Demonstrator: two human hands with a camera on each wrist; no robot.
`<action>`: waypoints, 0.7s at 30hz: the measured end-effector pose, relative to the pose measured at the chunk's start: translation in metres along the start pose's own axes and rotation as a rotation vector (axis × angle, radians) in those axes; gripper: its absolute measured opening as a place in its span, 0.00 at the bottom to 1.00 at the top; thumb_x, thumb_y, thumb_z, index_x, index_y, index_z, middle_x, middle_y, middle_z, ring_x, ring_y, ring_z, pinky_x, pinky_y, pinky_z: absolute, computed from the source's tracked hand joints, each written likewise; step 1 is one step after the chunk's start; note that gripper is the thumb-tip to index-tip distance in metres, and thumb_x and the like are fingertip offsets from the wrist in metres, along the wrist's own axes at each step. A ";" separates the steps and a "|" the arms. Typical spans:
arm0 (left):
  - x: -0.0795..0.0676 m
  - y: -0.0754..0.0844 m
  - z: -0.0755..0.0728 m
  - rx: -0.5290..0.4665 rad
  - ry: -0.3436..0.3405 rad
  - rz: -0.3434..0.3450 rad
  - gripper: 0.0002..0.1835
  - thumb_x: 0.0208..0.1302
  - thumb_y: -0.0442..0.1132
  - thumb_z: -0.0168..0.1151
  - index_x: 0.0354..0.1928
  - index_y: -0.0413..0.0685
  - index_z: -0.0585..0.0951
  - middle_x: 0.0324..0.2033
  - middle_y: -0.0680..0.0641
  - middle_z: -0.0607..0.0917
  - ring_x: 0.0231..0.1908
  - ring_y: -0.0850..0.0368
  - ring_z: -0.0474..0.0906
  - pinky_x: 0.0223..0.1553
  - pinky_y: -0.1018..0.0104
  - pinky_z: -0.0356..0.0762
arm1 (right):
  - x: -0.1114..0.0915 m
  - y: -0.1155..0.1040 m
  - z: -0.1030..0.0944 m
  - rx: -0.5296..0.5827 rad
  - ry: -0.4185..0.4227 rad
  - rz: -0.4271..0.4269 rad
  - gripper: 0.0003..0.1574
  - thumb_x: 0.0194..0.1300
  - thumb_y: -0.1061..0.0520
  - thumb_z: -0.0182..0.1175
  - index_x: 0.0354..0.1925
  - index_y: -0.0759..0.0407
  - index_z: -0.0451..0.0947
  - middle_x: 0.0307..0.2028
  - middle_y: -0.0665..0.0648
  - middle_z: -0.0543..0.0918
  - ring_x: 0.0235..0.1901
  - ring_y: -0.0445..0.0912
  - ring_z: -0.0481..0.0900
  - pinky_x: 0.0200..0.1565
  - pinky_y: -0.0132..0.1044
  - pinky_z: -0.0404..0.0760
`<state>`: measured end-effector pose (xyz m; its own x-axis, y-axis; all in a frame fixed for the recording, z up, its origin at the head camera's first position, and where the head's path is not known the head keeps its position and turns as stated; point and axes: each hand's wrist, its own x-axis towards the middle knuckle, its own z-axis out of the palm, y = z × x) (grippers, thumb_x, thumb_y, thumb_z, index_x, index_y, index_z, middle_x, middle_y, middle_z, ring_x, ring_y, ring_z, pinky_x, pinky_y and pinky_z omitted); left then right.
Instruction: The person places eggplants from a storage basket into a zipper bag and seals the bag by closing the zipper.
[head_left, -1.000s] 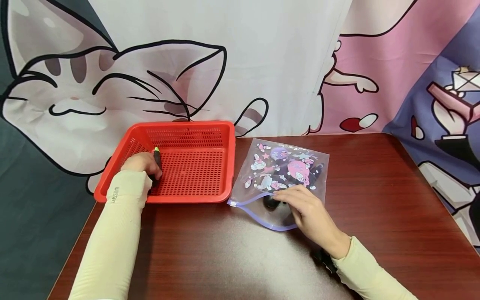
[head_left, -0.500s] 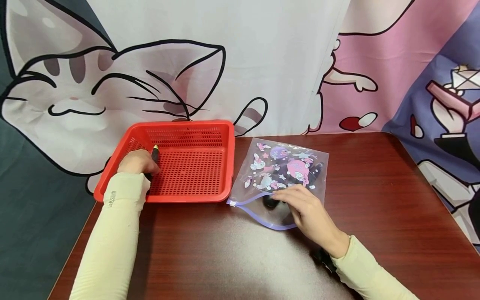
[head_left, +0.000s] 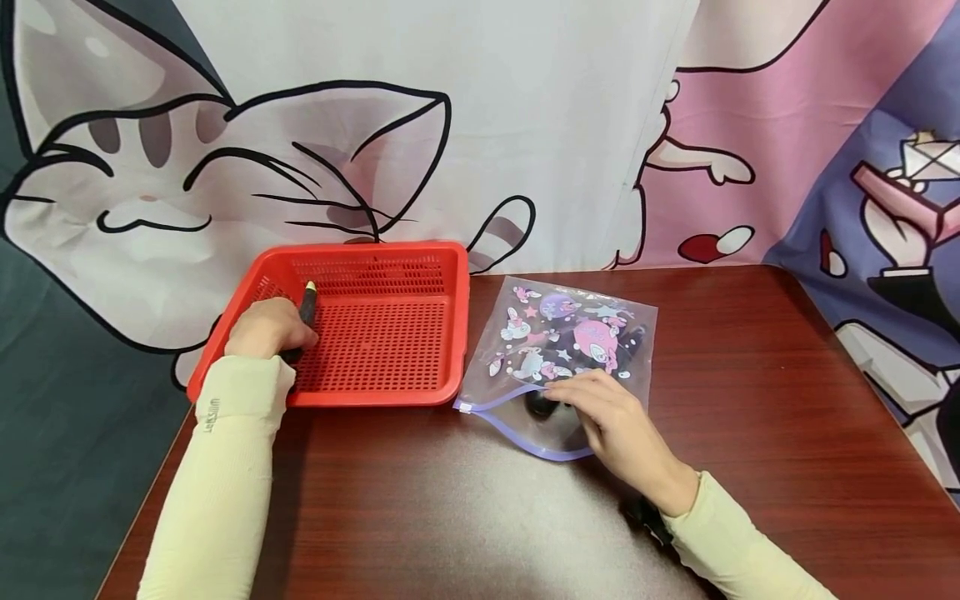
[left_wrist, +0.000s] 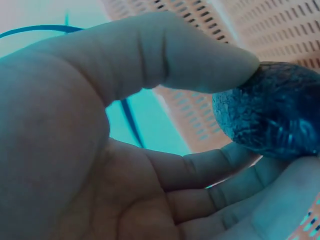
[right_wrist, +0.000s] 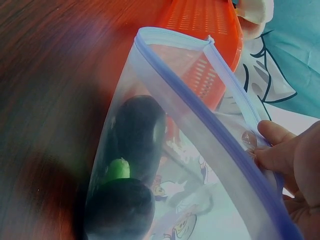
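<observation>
In the head view my left hand [head_left: 266, 327] is inside the red basket [head_left: 455, 367], at its left side. It grips a long dark eggplant [head_left: 308, 304] with a light green tip. The left wrist view shows my thumb and fingers around its dark, wrinkled-looking rounded end [left_wrist: 272, 110]. My right hand [head_left: 618, 421] pinches the mouth edge of a clear printed zip bag [head_left: 491, 354], holding it apart. Through the bag in the right wrist view, two dark eggplants show, one higher [right_wrist: 140, 130] and one lower [right_wrist: 120, 212], with a green stem between them.
The bag lies flat on a dark wooden table [head_left: 465, 517], just right of the basket. A white slider [head_left: 466, 407] sits at the left end of its purple zip. A cartoon-printed cloth [head_left: 570, 125] hangs behind the table.
My left hand has shifted slightly left within the basket, and the eggplant has moved and tilted with it. My right hand and the bag hold still.
</observation>
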<state>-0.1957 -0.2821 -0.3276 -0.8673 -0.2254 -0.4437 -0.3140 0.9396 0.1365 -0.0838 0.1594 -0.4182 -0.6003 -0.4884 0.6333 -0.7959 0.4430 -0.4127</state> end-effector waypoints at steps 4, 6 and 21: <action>-0.008 0.004 -0.003 -0.020 0.027 -0.009 0.18 0.61 0.47 0.65 0.38 0.36 0.79 0.34 0.35 0.77 0.33 0.41 0.75 0.31 0.53 0.75 | -0.001 -0.001 0.000 0.003 0.000 0.006 0.18 0.72 0.67 0.49 0.52 0.63 0.83 0.48 0.57 0.86 0.50 0.51 0.80 0.62 0.29 0.69; -0.013 0.006 -0.005 -0.027 0.039 -0.014 0.18 0.62 0.48 0.65 0.37 0.36 0.79 0.34 0.35 0.77 0.32 0.41 0.76 0.30 0.53 0.75 | -0.001 -0.001 0.001 0.002 0.003 0.004 0.19 0.76 0.64 0.46 0.52 0.63 0.83 0.48 0.56 0.86 0.50 0.51 0.81 0.61 0.29 0.69; -0.065 0.018 -0.003 -0.032 0.175 0.136 0.16 0.66 0.45 0.59 0.32 0.36 0.74 0.27 0.38 0.74 0.26 0.44 0.73 0.23 0.56 0.70 | 0.002 -0.002 0.002 -0.003 0.017 -0.012 0.23 0.80 0.57 0.42 0.51 0.63 0.84 0.47 0.56 0.86 0.48 0.51 0.81 0.60 0.27 0.69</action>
<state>-0.1464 -0.2509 -0.2938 -0.9555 -0.1409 -0.2591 -0.1990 0.9564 0.2137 -0.0840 0.1557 -0.4177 -0.5893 -0.4811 0.6490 -0.8028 0.4391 -0.4034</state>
